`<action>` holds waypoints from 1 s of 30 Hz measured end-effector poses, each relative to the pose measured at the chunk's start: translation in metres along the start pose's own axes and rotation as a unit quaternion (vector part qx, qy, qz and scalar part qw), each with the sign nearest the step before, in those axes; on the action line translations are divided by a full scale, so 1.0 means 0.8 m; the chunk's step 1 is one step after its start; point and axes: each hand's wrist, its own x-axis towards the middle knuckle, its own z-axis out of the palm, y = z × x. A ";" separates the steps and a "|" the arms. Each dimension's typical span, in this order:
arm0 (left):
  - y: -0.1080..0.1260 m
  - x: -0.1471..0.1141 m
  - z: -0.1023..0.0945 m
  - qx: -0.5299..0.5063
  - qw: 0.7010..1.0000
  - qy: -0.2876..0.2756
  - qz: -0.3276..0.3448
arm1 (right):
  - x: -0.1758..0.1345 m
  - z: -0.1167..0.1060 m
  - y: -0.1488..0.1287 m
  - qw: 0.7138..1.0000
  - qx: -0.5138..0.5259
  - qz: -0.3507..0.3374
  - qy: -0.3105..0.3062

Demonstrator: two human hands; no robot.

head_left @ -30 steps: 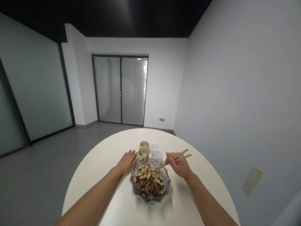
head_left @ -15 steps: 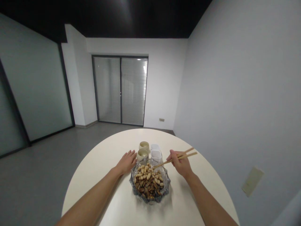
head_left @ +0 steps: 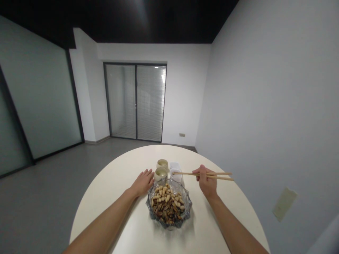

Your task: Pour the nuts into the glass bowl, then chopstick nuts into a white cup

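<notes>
My right hand grips a pair of wooden chopsticks, which lie nearly level and point left. Their tips are over the nearer white plastic cup; something small may be at the tips, too small to tell. A scalloped glass bowl, filled with peanuts and darker long-shelled nuts, stands between my forearms. Flat on the table, fingers stretched out, my left hand rests at the bowl's left, close to the nearer beige cup.
Behind the near pair stand another beige cup and another white cup. All sit on a round white table. A plain wall rises on the right, and a glass double door is at the back.
The chopstick tips have risen from the peanuts in the bowl to the nearer white cup. My right hand has shifted slightly, levelling the chopsticks. My left hand is unmoved.
</notes>
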 end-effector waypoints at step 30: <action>0.004 -0.001 -0.004 0.006 1.000 -0.006 -0.001 | 0.003 0.002 0.023 0.999 -0.019 -0.018 0.018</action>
